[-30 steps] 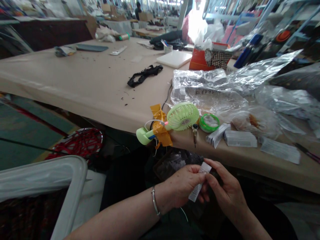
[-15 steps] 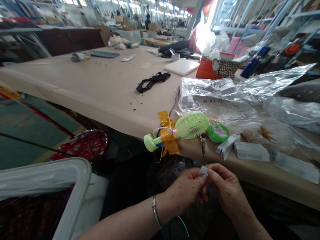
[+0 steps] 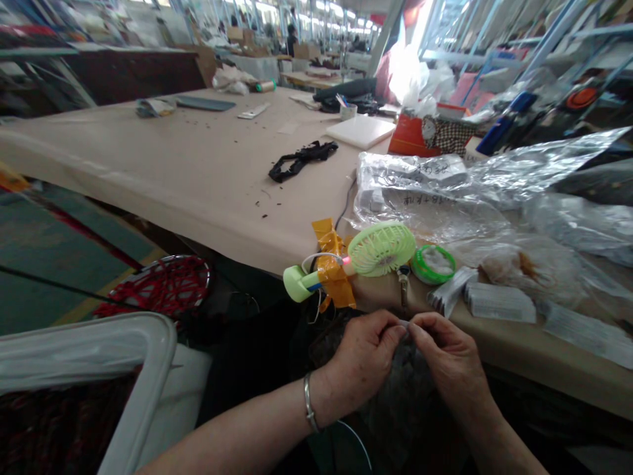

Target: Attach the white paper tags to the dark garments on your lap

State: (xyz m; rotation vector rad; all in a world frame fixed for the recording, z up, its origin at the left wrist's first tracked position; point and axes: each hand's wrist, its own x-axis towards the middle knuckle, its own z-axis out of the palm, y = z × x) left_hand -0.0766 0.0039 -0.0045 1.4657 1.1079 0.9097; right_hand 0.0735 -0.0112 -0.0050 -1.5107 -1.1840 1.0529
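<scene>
Both hands meet in front of the table edge, thumbs and fingertips pinched on a small white label. Only a sliver of it shows between the fingers. My left hand, with a silver bangle at the wrist, grips its left side. On the other side my right hand is closed on it with thumb and forefinger. Just beyond the fingertips, a soldering-iron-like tool with a metal tip hangs at the edge. Stacks of white printed labels lie to the right of it. Dark material in my lap is hard to make out.
A green handheld fan is fixed to the table edge with orange tape. Beside it sits a green round container. Clear plastic bags cover the right side. A white bin stands at lower left.
Both hands have moved up slightly toward the table edge. The white label, showing plainly before, is now mostly covered by my fingers.
</scene>
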